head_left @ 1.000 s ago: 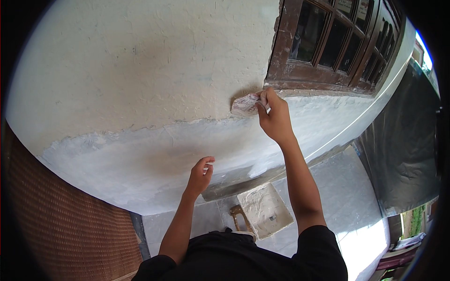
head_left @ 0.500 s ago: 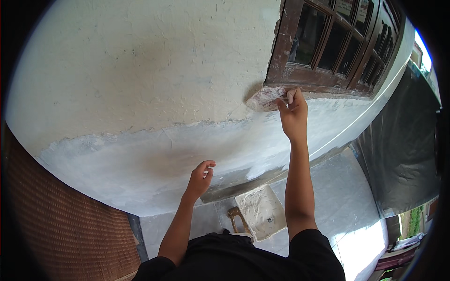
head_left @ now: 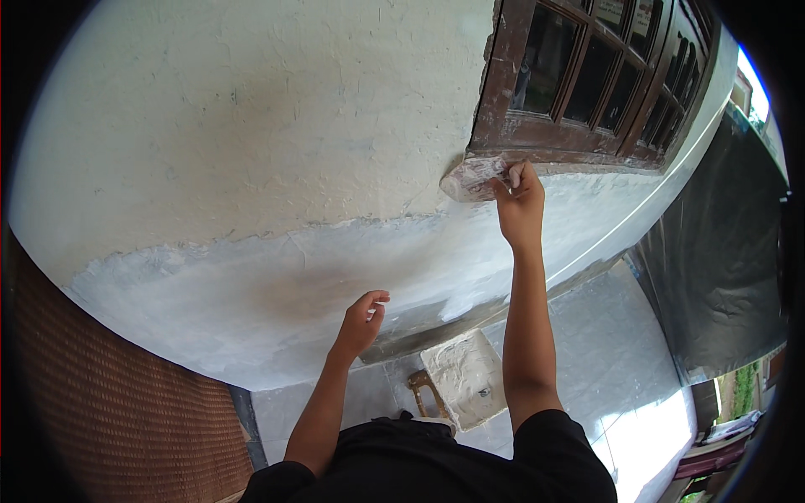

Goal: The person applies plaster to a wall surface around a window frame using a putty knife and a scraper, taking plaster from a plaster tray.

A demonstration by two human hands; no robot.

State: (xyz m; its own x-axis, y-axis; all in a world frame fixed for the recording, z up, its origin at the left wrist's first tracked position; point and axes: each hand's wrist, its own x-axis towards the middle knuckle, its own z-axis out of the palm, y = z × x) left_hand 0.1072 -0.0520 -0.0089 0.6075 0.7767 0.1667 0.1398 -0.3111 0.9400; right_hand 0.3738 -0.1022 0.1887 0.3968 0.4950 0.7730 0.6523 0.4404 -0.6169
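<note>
Your right hand (head_left: 521,206) pinches the smeared scraper (head_left: 471,179), long axis roughly sideways, pointing left. Your left hand (head_left: 362,324) hangs loosely open.

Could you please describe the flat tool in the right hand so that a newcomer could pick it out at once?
Find the brown window at the upper right. Just below its lower left corner, the right hand grips the flat tool. Its reddish face, smeared with white, sets it apart from the pale wall and the darker window.
</note>
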